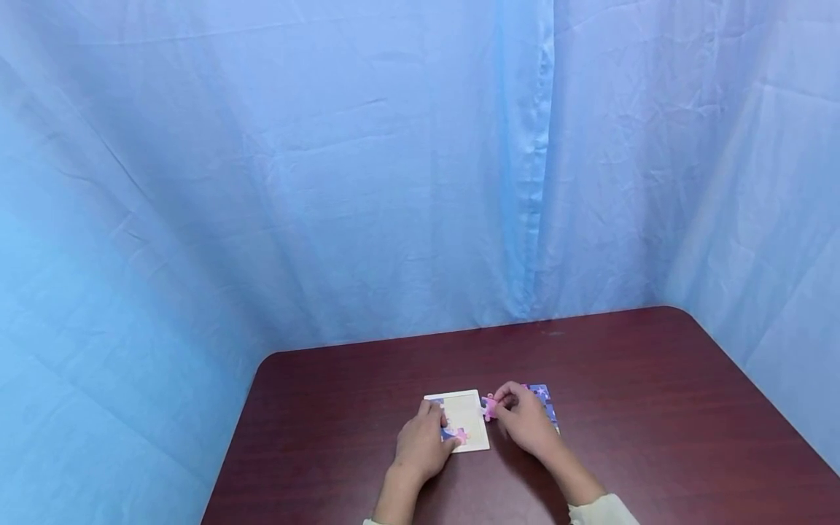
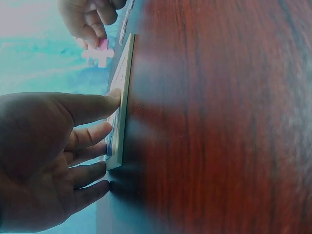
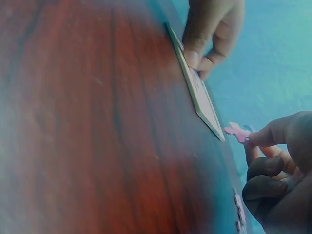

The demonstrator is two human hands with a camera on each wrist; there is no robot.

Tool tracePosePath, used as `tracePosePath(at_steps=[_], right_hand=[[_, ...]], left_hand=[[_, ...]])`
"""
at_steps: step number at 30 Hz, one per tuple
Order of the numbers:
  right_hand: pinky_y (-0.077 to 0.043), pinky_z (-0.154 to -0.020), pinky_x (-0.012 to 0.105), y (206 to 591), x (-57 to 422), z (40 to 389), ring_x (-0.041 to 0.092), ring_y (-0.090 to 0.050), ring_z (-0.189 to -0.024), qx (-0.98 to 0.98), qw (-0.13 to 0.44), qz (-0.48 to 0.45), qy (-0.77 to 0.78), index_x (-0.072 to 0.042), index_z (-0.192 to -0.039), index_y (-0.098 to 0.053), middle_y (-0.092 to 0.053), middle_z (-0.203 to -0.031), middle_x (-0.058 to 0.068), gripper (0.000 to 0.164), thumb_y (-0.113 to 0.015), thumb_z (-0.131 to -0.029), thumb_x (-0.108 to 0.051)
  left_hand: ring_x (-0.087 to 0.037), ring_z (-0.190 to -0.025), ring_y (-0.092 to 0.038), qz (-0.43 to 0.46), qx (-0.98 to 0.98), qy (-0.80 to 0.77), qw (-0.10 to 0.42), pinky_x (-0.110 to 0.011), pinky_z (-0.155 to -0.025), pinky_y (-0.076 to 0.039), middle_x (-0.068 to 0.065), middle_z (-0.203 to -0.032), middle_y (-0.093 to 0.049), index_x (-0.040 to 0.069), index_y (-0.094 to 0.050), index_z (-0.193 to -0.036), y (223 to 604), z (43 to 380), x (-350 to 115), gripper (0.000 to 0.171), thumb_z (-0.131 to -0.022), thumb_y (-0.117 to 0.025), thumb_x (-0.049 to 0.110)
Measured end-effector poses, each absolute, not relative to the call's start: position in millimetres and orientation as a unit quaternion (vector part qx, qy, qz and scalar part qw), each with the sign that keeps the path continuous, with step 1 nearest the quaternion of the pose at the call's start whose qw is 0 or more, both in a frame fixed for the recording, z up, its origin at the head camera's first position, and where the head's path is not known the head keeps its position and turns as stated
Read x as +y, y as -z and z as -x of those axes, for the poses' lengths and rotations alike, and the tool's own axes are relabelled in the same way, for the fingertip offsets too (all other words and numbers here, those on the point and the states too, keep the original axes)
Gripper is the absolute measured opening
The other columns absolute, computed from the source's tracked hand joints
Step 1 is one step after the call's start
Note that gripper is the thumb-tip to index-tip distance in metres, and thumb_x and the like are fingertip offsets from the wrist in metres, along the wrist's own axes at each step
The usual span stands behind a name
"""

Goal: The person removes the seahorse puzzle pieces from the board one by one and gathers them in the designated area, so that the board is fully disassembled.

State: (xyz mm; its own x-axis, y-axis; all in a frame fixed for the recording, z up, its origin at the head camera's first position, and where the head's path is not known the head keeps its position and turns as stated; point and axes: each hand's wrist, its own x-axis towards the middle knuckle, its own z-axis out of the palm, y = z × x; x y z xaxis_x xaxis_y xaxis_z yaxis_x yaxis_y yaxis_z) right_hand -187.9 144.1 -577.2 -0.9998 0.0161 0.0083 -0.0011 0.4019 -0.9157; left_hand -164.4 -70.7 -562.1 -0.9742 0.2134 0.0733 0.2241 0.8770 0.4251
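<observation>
Puzzle piece (image 1: pixel 489 407) | right hand (image 1: pixel 527 424) pinches it | left hand (image 1: pixel 421 442) touches puzzle tray (image 1: pixel 467 409)

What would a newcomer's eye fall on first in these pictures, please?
Probably the pink puzzle piece, pinched in the grip of the right hand by the pale tray's right edge. The left hand touches the tray's left side, and bright blue curtains hang behind the dark red table.

A glossy, dark red-brown tabletop (image 1: pixel 315 437) with wood grain and rounded far corners carries a pale, square puzzle tray (image 1: pixel 467 410); colourful puzzle pieces (image 1: pixel 541 394) lie to its right.
</observation>
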Motion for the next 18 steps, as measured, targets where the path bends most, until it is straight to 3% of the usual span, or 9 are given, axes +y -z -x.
tracePosePath(at_steps=[3, 9, 13, 18], right_hand=[[-0.046, -0.052, 0.022, 575.3, 152.2, 190.8, 0.007, -0.054, -0.05, -0.842, 0.013, 0.008, -0.54, -0.001, -0.099, -0.066, -0.067, -0.08, 0.007, 0.008, -0.067, -0.092, 0.002], [-0.049, -0.069, 0.023, 564.6, 177.1, 198.6, 0.011, -0.063, -0.067, -0.872, 0.008, 0.025, -0.488, -0.004, -0.1, -0.071, -0.074, -0.087, 0.008, 0.006, -0.068, -0.094, -0.003], [-0.054, -0.063, 0.029, 556.5, 193.0, 201.4, 0.02, -0.067, -0.064, -0.871, -0.023, 0.04, -0.489, -0.002, -0.104, -0.071, -0.074, -0.088, 0.01, 0.01, -0.065, -0.097, -0.006], [-0.054, -0.059, 0.03, 553.6, 203.5, 201.5, 0.019, -0.065, -0.07, -0.887, -0.033, 0.051, -0.458, -0.004, -0.107, -0.073, -0.074, -0.095, 0.013, 0.014, -0.064, -0.098, -0.011]], left_hand=[[-0.015, -0.07, -0.057, 0.112, -0.968, 0.224, 0.011, -0.035, -0.063, -0.047, -0.001, -0.102, -0.057, 0.014, -0.061, -0.095, 561.7, 164.1, -71.2, 0.036, -0.084, -0.089, 0.033], [-0.014, -0.069, -0.056, 0.114, -0.967, 0.227, 0.012, -0.035, -0.063, -0.047, 0.0, -0.102, -0.056, 0.015, -0.06, -0.095, 563.5, 164.1, -71.7, 0.036, -0.084, -0.089, 0.034], [-0.015, -0.067, -0.056, 0.115, -0.967, 0.228, 0.017, -0.034, -0.062, -0.045, 0.001, -0.1, -0.056, 0.015, -0.059, -0.094, 564.9, 163.7, -72.1, 0.037, -0.083, -0.089, 0.034], [-0.016, -0.067, -0.055, 0.116, -0.967, 0.227, 0.019, -0.034, -0.062, -0.044, 0.001, -0.1, -0.055, 0.015, -0.059, -0.094, 564.6, 163.5, -72.7, 0.037, -0.083, -0.089, 0.034]])
